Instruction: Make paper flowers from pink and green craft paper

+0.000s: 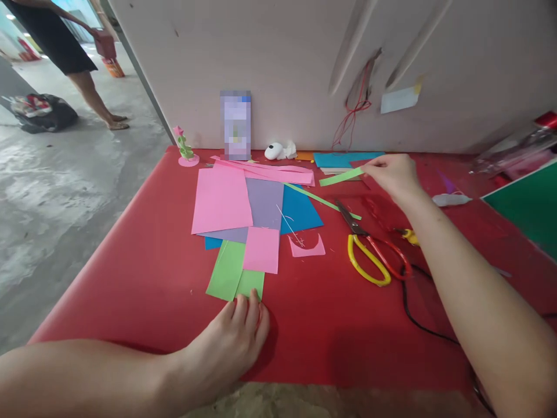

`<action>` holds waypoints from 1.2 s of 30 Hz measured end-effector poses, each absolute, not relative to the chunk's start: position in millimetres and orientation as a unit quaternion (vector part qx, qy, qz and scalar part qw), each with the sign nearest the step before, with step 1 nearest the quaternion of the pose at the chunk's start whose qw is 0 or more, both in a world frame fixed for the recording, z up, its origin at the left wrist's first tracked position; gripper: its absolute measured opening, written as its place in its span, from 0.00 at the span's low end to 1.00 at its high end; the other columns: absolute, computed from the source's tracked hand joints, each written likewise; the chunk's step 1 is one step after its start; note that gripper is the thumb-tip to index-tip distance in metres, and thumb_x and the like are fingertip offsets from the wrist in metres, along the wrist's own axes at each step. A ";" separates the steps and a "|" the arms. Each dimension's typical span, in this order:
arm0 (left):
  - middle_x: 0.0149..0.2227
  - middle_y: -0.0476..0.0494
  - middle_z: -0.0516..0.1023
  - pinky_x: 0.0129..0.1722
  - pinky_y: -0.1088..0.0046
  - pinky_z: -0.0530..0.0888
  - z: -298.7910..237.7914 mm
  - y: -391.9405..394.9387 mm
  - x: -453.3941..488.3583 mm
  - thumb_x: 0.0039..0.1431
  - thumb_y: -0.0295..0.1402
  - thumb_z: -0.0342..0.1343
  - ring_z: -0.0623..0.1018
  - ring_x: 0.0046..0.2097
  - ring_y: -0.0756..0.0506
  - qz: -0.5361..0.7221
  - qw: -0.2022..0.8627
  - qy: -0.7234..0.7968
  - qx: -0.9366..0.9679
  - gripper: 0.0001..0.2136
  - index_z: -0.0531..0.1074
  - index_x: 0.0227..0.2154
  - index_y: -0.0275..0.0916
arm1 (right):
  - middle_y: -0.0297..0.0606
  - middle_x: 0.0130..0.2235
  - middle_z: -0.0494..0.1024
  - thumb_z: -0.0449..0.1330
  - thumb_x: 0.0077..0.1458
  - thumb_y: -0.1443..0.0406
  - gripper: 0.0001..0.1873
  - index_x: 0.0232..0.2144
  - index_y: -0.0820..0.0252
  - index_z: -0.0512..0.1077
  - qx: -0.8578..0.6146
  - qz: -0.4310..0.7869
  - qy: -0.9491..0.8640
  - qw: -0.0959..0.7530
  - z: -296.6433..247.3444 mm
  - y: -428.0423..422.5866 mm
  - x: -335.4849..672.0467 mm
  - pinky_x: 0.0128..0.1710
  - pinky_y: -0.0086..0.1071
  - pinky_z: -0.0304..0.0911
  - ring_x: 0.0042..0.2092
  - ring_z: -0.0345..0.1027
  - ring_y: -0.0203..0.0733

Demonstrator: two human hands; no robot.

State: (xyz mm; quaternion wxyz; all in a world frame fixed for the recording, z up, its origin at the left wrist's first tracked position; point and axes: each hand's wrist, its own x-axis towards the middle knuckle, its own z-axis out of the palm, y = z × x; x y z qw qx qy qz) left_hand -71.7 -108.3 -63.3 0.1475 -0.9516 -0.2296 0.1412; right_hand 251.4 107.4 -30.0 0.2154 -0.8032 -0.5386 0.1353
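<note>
My right hand [391, 173] reaches to the far side of the red table [143, 278] and pinches one end of a short green paper strip [340, 177]. My left hand [232, 339] lies flat near the front edge, fingers together, fingertips touching the lower edge of a green sheet [232, 273]. Above that sheet lies a loose pile of coloured paper: a large pink sheet [220, 200], a lilac sheet [263, 203], a blue sheet [300, 212] and a small pink square [261, 249]. A long thin green strip [319, 200] lies across the blue sheet.
Yellow-and-red scissors [369, 252] lie right of the pile, with a black cable [418, 313] beside them. A pink cut-out scrap [307, 247], a paper flower model [186, 150], a blurred box [235, 125] and a white lump [278, 151] stand near the wall. A person stands far left.
</note>
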 end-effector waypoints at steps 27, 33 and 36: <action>0.37 0.42 0.81 0.41 0.69 0.75 -51.4 1.0 -88.1 0.59 0.42 0.52 0.79 0.33 0.49 -0.239 -0.595 -0.425 -0.640 0.14 0.72 0.38 0.35 | 0.31 0.25 0.69 0.60 0.55 0.66 0.07 0.31 0.68 0.72 -0.484 0.541 -0.645 0.239 -32.7 38.2 119.3 0.26 0.21 0.52 0.26 0.56 0.24; 0.33 0.45 0.81 0.34 0.74 0.75 -54.2 -2.3 -84.8 0.58 0.37 0.55 0.79 0.27 0.52 -0.241 -0.637 -0.385 -0.622 0.10 0.73 0.34 0.34 | 0.30 0.27 0.66 0.57 0.59 0.66 0.08 0.32 0.69 0.67 -0.508 0.580 -0.585 0.254 -38.3 38.8 131.8 0.23 0.18 0.53 0.26 0.56 0.23; 0.32 0.46 0.81 0.33 0.75 0.75 -55.1 -1.5 -84.6 0.58 0.35 0.55 0.78 0.26 0.52 -0.233 -0.634 -0.399 -0.620 0.08 0.72 0.33 0.34 | 0.29 0.27 0.65 0.57 0.59 0.65 0.08 0.33 0.69 0.67 -0.525 0.577 -0.566 0.266 -36.8 39.8 136.9 0.24 0.18 0.54 0.26 0.56 0.23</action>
